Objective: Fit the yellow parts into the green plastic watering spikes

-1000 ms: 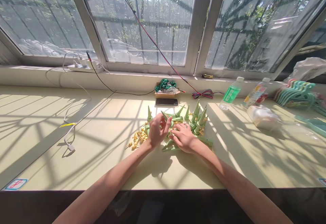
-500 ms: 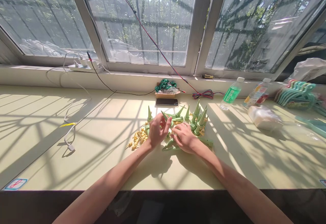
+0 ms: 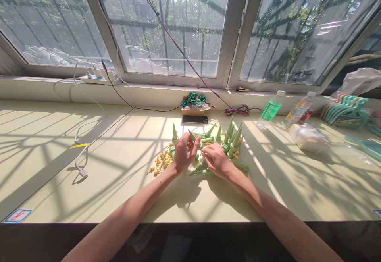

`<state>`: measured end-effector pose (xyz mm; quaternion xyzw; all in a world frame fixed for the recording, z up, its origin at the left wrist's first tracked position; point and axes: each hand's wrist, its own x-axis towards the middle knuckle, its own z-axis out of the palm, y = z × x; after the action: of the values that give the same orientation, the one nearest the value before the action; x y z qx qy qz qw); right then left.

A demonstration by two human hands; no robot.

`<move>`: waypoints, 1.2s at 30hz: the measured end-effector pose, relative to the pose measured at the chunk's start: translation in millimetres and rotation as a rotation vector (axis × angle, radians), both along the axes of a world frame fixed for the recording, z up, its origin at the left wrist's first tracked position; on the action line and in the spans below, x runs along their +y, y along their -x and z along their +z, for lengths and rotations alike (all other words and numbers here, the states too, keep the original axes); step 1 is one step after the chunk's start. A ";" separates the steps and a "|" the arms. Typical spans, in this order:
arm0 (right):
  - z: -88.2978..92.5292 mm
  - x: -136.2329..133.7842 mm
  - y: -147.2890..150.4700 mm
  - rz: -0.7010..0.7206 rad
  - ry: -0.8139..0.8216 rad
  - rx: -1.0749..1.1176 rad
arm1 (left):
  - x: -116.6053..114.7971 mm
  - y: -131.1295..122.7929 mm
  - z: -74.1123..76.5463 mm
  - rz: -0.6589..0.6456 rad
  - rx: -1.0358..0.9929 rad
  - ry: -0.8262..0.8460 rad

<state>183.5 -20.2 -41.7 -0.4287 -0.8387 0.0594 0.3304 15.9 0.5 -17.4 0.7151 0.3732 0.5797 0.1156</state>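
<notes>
My left hand [image 3: 183, 153] is closed around a green pointed cone [image 3: 192, 135], its tip showing above the fingers. Close by on the right, my right hand [image 3: 218, 161] has its thumb and fingertips pinched together near the base of that cone; whatever is between them is too small to make out. Small yellow pegs [image 3: 163, 159] lie heaped beside my left hand. Upright green cones [image 3: 229, 129] stand in a cluster behind my right hand, with yellow bits among them. Another green cone [image 3: 199, 170] lies on its side below my right fingers.
A phone [image 3: 195, 119] lies in front of a small box [image 3: 195, 111] holding green wrapping. Further right are a green-labelled bottle [image 3: 270, 110], a second bottle [image 3: 300, 109], a wrapped tissue pack [image 3: 309, 137] and hangers [image 3: 347, 111]. A white cable [image 3: 81, 160] lies on the left.
My right hand has shifted slightly, its fingers drawing a little together and away from the table pieces. My left hand still grips the green cone in the same place.
</notes>
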 end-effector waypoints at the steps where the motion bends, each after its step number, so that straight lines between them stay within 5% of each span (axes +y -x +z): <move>1: 1.2 -0.4 -0.2 -0.005 0.000 0.026 | 0.1 0.1 -0.1 -0.001 -0.002 0.000; 15: 8.3 0.0 -11.2 -0.040 -0.079 0.387 | -0.5 0.3 -0.7 0.002 0.023 0.037; 36: 17.8 -6.0 -7.3 -0.012 -0.220 0.456 | -8.8 -4.6 5.8 -0.228 -0.072 0.318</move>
<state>190.8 -26.2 -23.9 -0.3708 -0.7415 0.0611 0.5559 20.5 -8.2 -11.6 0.7043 0.3724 0.5217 0.3052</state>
